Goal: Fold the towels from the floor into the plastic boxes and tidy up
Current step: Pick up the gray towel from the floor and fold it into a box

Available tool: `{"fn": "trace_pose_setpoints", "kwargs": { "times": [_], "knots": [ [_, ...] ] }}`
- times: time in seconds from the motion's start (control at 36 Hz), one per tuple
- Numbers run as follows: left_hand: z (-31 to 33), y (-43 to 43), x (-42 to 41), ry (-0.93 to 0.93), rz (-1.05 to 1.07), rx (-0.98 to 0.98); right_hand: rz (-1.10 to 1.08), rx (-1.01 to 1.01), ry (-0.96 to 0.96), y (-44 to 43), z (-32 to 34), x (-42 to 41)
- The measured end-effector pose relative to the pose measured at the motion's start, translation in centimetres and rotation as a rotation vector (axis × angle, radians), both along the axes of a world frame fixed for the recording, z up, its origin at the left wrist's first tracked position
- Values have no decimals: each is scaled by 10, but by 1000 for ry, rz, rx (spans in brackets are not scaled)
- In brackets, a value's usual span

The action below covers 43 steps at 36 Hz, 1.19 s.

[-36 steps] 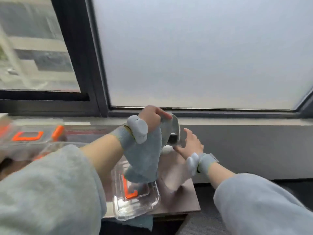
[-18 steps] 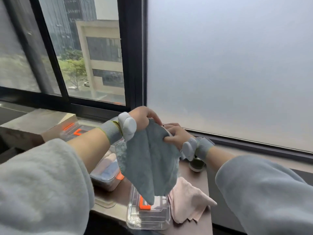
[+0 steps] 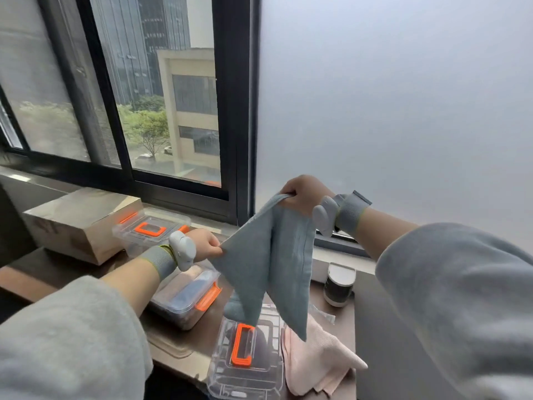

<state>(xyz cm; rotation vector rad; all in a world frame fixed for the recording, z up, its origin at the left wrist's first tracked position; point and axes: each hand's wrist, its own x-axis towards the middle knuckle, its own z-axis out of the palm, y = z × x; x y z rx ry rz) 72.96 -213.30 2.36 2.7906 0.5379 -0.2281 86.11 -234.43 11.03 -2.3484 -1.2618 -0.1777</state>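
Grey-blue towel (image 3: 271,272) stretched between hands, left hand (image 3: 206,245) pinching lower corner, right hand (image 3: 302,194) gripping upper

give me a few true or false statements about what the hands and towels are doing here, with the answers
1. Both hands hold the grey-blue towel in the air. True: the left hand pinches one corner and the right hand another.
2. The right hand is lower than the left hand. False: the right hand is the higher one.
3. A pink towel lies on the table. True.
4. The pink towel is packed in a closed box. False: it lies loose beside the clear box with the orange handle.
5. The box below the left hand is empty. False: folded cloth shows inside it.
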Motion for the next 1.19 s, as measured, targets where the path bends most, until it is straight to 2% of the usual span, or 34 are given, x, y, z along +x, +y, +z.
{"fn": "trace_pose_setpoints", "kwargs": {
  "times": [0.06,0.17,0.22,0.33,0.47,0.58,0.75,0.92,1.06,1.19],
  "knots": [
    [-1,1,0,16,-4,-38,-63,-10,-23,-9,0,7],
    [-7,-4,2,71,-43,12,-170,63,-39,-30,0,19],
    [-8,-5,4,60,-41,63,-215,2,-53,-39,2,24],
    [17,3,9,-64,-11,244,-251,-303,-158,-61,5,32],
    [69,19,8,-277,27,316,-310,-371,-156,-86,-3,46],
    [99,20,14,-436,65,283,-426,-218,-109,-93,-9,50],
    [118,19,21,-521,33,331,-518,-89,-92,-96,-8,52],
    [117,18,16,-586,-18,246,-650,278,52,-102,-13,52],
    [117,10,14,-643,-62,138,-744,694,168,-110,-19,47],
    [125,-1,16,-614,-86,110,-722,619,157,-120,-20,45]
  ]
}}
